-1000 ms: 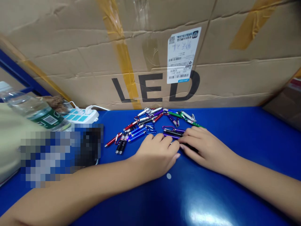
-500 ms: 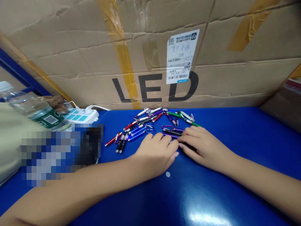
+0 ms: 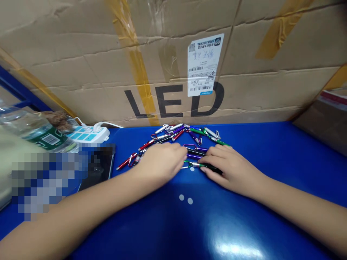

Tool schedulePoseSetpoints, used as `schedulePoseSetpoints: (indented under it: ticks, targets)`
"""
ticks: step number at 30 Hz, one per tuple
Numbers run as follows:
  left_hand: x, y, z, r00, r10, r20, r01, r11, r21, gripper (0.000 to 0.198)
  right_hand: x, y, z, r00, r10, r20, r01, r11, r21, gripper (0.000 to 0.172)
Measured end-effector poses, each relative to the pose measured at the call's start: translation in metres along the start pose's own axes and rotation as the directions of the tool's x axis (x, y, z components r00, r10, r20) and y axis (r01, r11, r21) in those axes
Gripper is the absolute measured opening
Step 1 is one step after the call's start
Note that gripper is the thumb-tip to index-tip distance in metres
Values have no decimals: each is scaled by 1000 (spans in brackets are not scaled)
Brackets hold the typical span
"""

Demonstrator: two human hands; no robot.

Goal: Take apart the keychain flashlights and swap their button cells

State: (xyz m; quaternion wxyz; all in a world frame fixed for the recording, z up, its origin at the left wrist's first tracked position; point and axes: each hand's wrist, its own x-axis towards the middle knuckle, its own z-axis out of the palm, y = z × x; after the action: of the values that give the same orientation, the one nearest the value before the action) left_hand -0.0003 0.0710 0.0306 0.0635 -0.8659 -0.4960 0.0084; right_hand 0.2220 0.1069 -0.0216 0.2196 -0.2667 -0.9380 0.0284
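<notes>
My right hand [image 3: 230,168] is closed around a green keychain penlight [image 3: 204,165], whose clip points left. Just beyond its fingers lie a black penlight [image 3: 195,152] and purple ones [image 3: 195,156]. My left hand [image 3: 162,160] has its fingers curled, slightly blurred, in front of the pile of penlights; whatever it may hold is hidden. Red penlights [image 3: 126,161] stick out to its left, and silver, green and purple ones [image 3: 193,136] with clips lie behind. Three small pale discs [image 3: 190,201] show on the blue table, one of them near the green penlight's clip.
A large cardboard box [image 3: 108,72] marked LED stands along the back of the blue table [image 3: 162,227]. At left are a plastic bottle [image 3: 48,139], a white power strip [image 3: 89,134] and a dark phone-like slab [image 3: 101,168]. Another carton [image 3: 322,119] stands at right.
My left hand has moved left, away from my right hand, baring the green penlight's clip end. More pale discs are visible on the table. The view has shifted slightly right.
</notes>
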Motion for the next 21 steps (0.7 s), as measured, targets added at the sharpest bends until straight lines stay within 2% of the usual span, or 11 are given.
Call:
schedulePoseSetpoints:
  ticks: [3, 8, 12, 21]
  targets:
    - [1, -27, -16, 978, -208, 3, 206, 971, 124, 23, 1, 0, -1, 1000, 2, -1, -2, 1000, 4, 22]
    - [1, -59, -20, 928, -349, 133, 321, 926, 198, 20, 2, 0, 0, 1000, -5, -6, 5, 1000, -4, 23]
    - [3, -66, -13, 914, -369, 172, 337, 922, 190, 21, 2, 0, -1, 1000, -10, -5, 10, 1000, -10, 24]
    - [4, -74, -6, 918, -362, 163, 334, 926, 176, 24, 3, -1, -1, 1000, -9, -2, 9, 1000, -12, 24]
